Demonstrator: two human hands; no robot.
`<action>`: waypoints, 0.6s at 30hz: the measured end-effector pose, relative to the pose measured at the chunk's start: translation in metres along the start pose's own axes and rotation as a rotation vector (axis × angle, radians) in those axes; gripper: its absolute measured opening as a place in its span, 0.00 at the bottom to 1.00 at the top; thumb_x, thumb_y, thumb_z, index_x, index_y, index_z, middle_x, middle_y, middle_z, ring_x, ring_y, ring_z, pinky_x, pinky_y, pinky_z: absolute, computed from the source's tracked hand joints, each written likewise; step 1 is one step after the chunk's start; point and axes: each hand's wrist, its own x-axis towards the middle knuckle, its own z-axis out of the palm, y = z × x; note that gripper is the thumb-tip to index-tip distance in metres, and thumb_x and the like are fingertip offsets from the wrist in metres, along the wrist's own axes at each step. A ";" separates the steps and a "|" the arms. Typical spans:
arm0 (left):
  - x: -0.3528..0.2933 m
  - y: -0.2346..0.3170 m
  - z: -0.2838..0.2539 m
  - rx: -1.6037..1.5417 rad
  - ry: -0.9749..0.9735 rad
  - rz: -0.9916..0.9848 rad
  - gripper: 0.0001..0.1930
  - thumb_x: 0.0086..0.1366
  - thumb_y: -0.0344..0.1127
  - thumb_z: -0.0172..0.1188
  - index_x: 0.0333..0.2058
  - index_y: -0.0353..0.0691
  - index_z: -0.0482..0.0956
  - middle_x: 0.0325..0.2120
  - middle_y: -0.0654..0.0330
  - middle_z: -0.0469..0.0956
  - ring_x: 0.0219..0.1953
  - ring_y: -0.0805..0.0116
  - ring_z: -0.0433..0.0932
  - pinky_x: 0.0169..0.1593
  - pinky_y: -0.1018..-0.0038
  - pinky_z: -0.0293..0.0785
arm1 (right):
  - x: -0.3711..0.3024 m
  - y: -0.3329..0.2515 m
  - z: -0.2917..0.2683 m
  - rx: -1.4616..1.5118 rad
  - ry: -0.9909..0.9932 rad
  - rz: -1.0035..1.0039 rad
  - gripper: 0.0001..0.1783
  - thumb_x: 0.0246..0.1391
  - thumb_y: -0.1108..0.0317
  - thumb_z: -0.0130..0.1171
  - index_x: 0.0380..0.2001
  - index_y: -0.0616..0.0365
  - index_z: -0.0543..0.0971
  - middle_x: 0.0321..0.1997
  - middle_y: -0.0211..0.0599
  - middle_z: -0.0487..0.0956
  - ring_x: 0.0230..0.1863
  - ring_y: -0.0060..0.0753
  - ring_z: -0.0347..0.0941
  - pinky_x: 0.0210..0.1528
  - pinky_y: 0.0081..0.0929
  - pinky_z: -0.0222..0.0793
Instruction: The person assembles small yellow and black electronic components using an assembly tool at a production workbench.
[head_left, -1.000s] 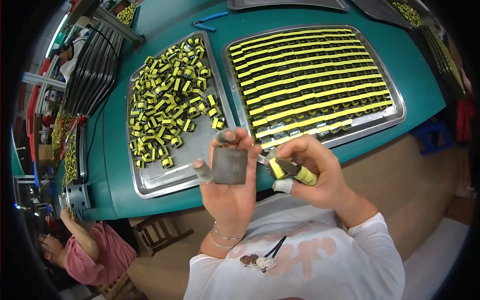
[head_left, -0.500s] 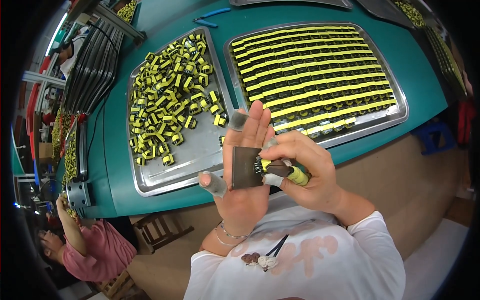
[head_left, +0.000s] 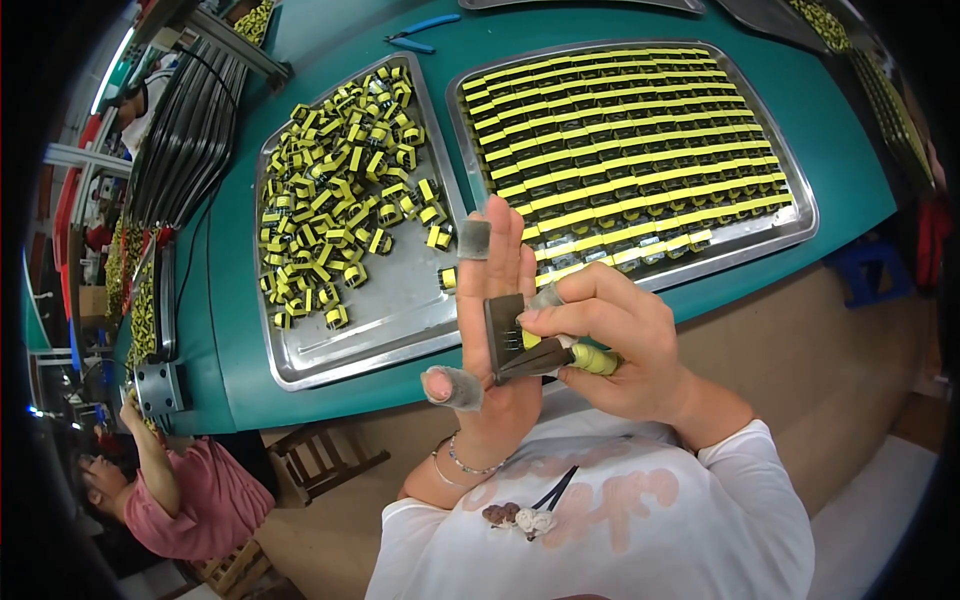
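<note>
My left hand [head_left: 500,410] is palm up with fingers stretched out, grey covers on its thumb and one fingertip. It supports a flat dark square block [head_left: 506,312], now tilted. My right hand [head_left: 630,345] is closed, with grey-covered tips too, beside the block. It pinches a small yellow-taped transformer [head_left: 530,341], whose pins face the block. The same hand also grips a pointed dark tool [head_left: 537,358], apparently tweezers, with a yellow-green wrapped handle [head_left: 594,360]; its tip reaches the block's lower edge. My right fingers partly hide the transformer.
On the green table [head_left: 230,330], a left metal tray [head_left: 390,345] holds loose transformers. A right tray [head_left: 806,222] holds them in neat rows. Blue-handled cutters [head_left: 412,45] lie behind. Stacked dark trays [head_left: 190,130] stand left; a person in pink [head_left: 195,495] sits there. A blue stool [head_left: 865,275] is right.
The block on my left hand has turned from nearly face-up to tilted. My right hand has shifted slightly right, and the tool's tip has swung down-left to the block's lower edge.
</note>
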 end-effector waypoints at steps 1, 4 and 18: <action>-0.001 -0.002 -0.001 0.016 -0.019 0.021 0.61 0.48 0.85 0.34 0.67 0.36 0.41 0.68 0.45 0.42 0.70 0.51 0.42 0.71 0.57 0.35 | 0.000 0.001 0.000 0.001 0.000 0.000 0.26 0.23 0.83 0.61 0.36 0.58 0.81 0.33 0.39 0.74 0.31 0.34 0.72 0.32 0.27 0.68; 0.000 -0.006 0.000 0.038 0.006 0.020 0.62 0.48 0.85 0.31 0.67 0.35 0.40 0.68 0.46 0.44 0.70 0.51 0.43 0.71 0.57 0.36 | 0.001 0.005 -0.001 0.033 0.002 0.057 0.27 0.22 0.83 0.62 0.35 0.57 0.81 0.32 0.37 0.75 0.30 0.34 0.72 0.31 0.27 0.69; -0.001 -0.005 -0.005 0.176 -0.114 -0.027 0.58 0.52 0.83 0.31 0.67 0.38 0.43 0.67 0.45 0.47 0.69 0.50 0.46 0.70 0.57 0.40 | -0.004 0.006 -0.003 0.048 -0.022 0.066 0.27 0.23 0.82 0.62 0.37 0.57 0.82 0.30 0.35 0.73 0.29 0.33 0.71 0.30 0.26 0.67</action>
